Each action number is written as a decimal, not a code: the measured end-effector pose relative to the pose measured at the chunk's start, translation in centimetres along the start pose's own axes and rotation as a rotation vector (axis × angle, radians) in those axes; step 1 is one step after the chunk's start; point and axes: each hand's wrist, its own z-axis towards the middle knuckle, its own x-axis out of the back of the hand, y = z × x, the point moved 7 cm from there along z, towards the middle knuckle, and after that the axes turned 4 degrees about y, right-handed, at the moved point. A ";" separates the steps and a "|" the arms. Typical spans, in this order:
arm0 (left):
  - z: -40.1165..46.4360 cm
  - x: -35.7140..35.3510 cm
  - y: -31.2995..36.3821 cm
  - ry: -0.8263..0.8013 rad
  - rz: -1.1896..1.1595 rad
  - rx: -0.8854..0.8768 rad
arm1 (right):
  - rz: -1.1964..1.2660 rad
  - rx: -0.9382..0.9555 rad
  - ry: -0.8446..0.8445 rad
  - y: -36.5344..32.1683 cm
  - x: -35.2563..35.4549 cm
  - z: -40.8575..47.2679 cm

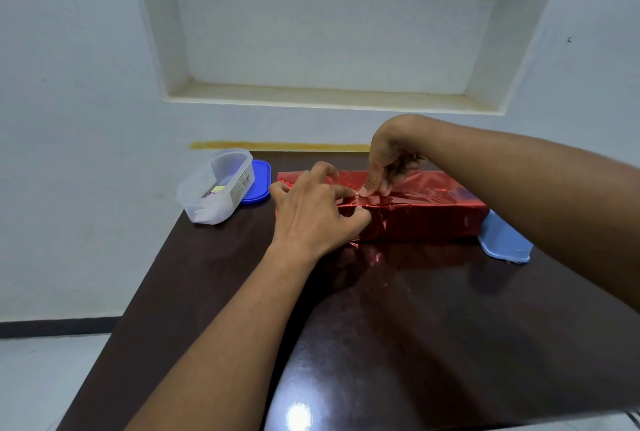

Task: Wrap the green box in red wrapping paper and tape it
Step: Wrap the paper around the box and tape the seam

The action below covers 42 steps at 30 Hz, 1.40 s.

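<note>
A long box covered in shiny red wrapping paper (426,214) lies across the far part of the dark table (398,326). None of the green box shows through the paper. My left hand (311,212) rests on the box's left end, forefinger stretched along the top seam and thumb against the front face. My right hand (386,163) reaches down from above and pinches a small clear piece of tape (360,192) on the seam, its fingertips meeting my left forefinger.
A clear plastic tub (216,186) with small items inside stands at the table's far left corner, its blue lid (258,186) beside it. A light blue container (504,240) sits against the box's right end. A white wall with a recessed niche stands behind.
</note>
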 end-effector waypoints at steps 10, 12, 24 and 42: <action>0.0 0.1 -0.1 -0.002 -0.017 -0.004 | -0.070 0.024 -0.092 0.1 0.6 -0.4; 0.1 0.0 -0.1 -0.005 -0.016 -0.002 | -0.091 0.017 -0.077 0.0 0.8 -0.3; 0.0 -0.1 -0.5 -0.006 -0.047 0.027 | -0.165 0.061 0.180 1.9 1.0 -0.5; 0.1 -0.1 -0.8 -0.006 -0.077 0.028 | 0.224 0.200 0.805 5.3 1.1 -4.7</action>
